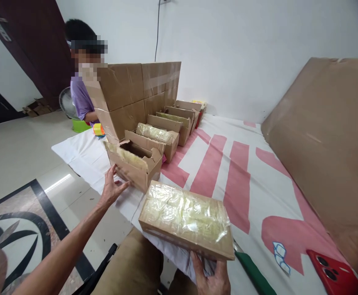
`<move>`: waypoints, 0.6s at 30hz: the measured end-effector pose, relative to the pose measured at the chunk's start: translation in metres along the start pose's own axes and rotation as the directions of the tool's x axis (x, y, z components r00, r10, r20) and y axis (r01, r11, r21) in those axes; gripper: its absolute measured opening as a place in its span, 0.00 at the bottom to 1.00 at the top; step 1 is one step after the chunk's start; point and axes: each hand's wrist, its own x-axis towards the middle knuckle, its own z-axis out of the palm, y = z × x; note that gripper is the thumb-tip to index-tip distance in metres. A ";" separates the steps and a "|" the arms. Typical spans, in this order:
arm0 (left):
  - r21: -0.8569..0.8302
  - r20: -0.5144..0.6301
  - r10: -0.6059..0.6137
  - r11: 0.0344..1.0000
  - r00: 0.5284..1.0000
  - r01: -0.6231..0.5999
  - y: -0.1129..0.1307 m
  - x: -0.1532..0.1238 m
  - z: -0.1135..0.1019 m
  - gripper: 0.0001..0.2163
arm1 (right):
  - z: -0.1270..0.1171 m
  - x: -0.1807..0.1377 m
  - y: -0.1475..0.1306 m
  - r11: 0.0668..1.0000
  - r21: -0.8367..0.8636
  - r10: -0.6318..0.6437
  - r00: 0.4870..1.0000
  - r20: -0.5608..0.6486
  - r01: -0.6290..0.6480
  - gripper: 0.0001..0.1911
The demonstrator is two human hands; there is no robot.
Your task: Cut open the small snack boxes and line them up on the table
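Note:
My right hand grips the near underside of a flat cardboard pack wrapped in clear plastic, holding it above the white and pink sheet. My left hand reaches forward with its fingers stretched out, fingertips touching the side of an open small cardboard box. Behind that box stands a row of similar small boxes, some holding plastic-wrapped packs.
A large cardboard carton stands behind the row, with a person in a purple shirt beyond it. A big cardboard sheet leans at the right. A red phone lies near me. A tape roll sits at the left.

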 end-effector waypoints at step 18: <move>0.013 -0.073 0.096 0.995 0.993 -0.096 -0.010 -0.012 0.040 0.55 | -0.005 0.002 0.023 0.972 -0.066 -0.221 0.972 0.076 0.226 0.20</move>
